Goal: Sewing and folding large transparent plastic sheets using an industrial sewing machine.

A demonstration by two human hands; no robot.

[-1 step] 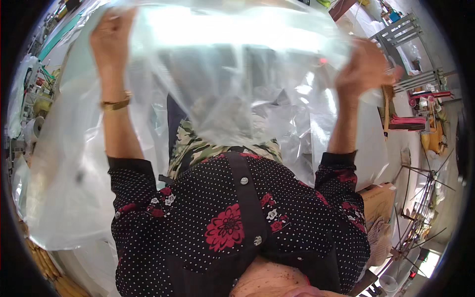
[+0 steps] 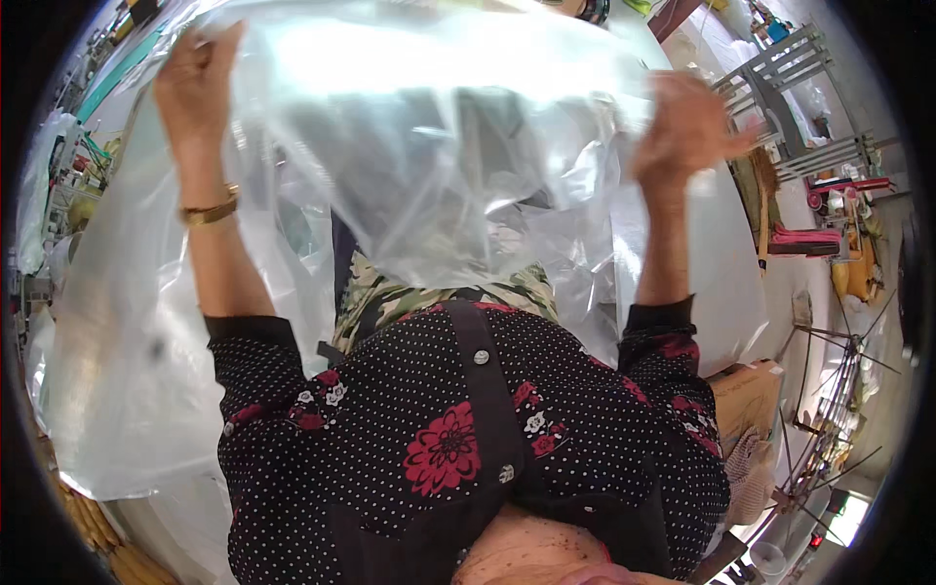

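Observation:
A large clear plastic sheet (image 2: 390, 185) spreads in front of me, loose and creased, with a bright glare along its far part. It hangs down over my lap and covers part of the camouflage-patterned trousers (image 2: 444, 302). At the far left, my left hand (image 2: 198, 93), with a gold-coloured band at the wrist, is closed on the sheet's edge. My right hand (image 2: 682, 127) is at the sheet's right part, against the plastic. Its fingers are smeared by motion, so its grip is unclear. More plastic (image 2: 127, 380) drapes to my left.
A cardboard box (image 2: 746, 390) stands at my right side, with a knitted-looking item (image 2: 751, 473) beside it. Beyond are a thin wire rack (image 2: 834, 400), a pink pad (image 2: 804, 237), a broom (image 2: 759, 195) and grey metal bars (image 2: 780, 73). Cluttered shelves (image 2: 73, 185) line the left.
My left hand has shifted left and slightly nearer. My right hand has also moved left, and the sheet between them has slackened and changed its folds.

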